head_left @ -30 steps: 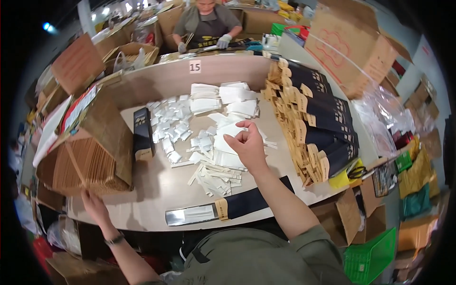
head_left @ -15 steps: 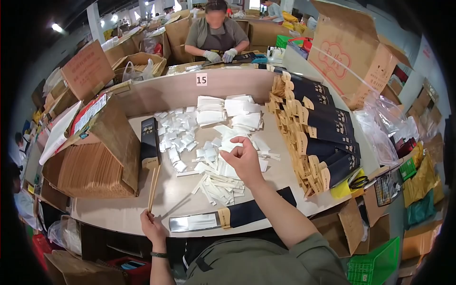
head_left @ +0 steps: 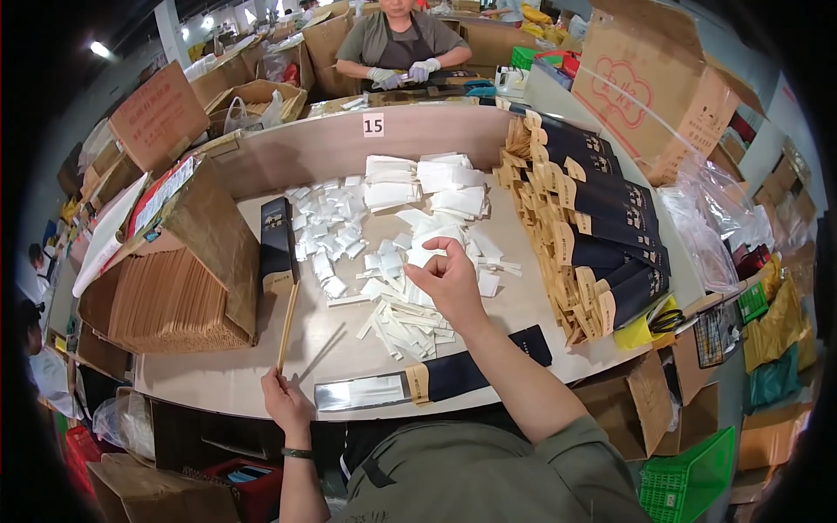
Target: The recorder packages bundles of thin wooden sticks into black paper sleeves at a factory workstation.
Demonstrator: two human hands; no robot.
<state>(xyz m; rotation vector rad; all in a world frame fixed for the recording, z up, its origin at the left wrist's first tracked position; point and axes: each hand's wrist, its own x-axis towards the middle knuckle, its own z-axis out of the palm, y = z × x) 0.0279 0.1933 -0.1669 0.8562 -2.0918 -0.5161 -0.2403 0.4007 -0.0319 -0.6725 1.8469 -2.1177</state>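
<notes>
My left hand (head_left: 287,401) is closed round the lower end of a pair of wooden chopsticks (head_left: 288,331), which point up and away from me. My right hand (head_left: 452,283) hovers above the middle of the table, thumb and forefinger curved and apart, with nothing I can make out between them. Under and around it lie loose white paper packets (head_left: 390,288) and narrow white paper strips (head_left: 403,327). At the near edge, partly behind my right forearm, is a long dark sleeve (head_left: 458,373) with a tan band and a clear end showing white contents (head_left: 370,391).
Small white sachets (head_left: 324,228) and stacked white packets (head_left: 391,181) lie farther back. A carton of chopsticks (head_left: 179,301) stands left, beside another dark sleeve (head_left: 276,235). Filled dark sleeves (head_left: 610,218) pile up right. Across a low partition (head_left: 305,144), a gloved person (head_left: 401,52) works.
My view has tilted a little, so the table sits higher in the picture. The chopsticks in my left hand have come closer together. My right hand keeps nearly the same curved shape.
</notes>
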